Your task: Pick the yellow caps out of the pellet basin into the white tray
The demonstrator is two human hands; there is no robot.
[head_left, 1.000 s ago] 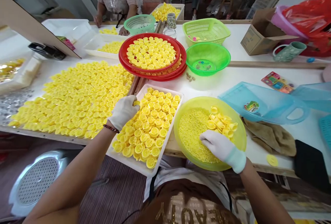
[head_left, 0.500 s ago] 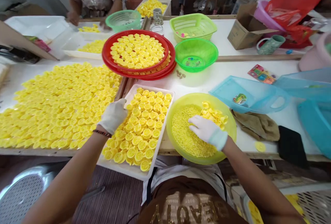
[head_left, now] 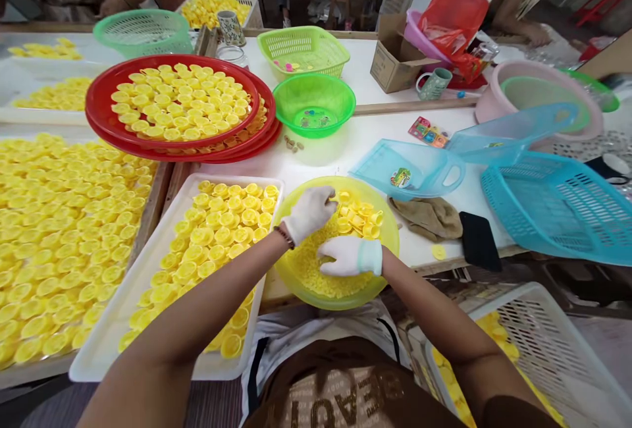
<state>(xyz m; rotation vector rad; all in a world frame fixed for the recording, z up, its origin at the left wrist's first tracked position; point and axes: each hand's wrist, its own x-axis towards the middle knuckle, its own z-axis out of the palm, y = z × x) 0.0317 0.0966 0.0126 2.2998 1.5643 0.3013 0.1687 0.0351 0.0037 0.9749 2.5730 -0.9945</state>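
Note:
A translucent yellow basin (head_left: pixel 392 243) holds small yellow pellets (head_left: pixel 316 276) and a heap of yellow cup-shaped pieces (head_left: pixel 363 217). My left hand (head_left: pixel 311 213), in a white glove, is over the basin beside these pieces. Its fingers are curled together, and anything between them is hidden. Gloved too, my right hand (head_left: pixel 348 257) rests low on the pellets with thumb and fingers apart, their tips partly out of sight. Left of the basin, a white tray (head_left: pixel 89 359) holds rows of yellow pieces with round lemon-slice-like faces (head_left: pixel 217 253), partly covered by my left forearm.
Stacked red trays (head_left: pixel 93 112) of yellow pieces stand behind the white tray. Many more pieces (head_left: pixel 59 237) cover the left table. Behind the basin are a green bowl (head_left: pixel 316 102) and blue scoops (head_left: pixel 390 164). A cloth (head_left: pixel 429 217), black flat object (head_left: pixel 478 240) and blue basket (head_left: pixel 553 197) lie right.
My left hand has moved from the white tray to the yellow basin. My right hand stays in the basin, its fingers more bent. The view has turned right.

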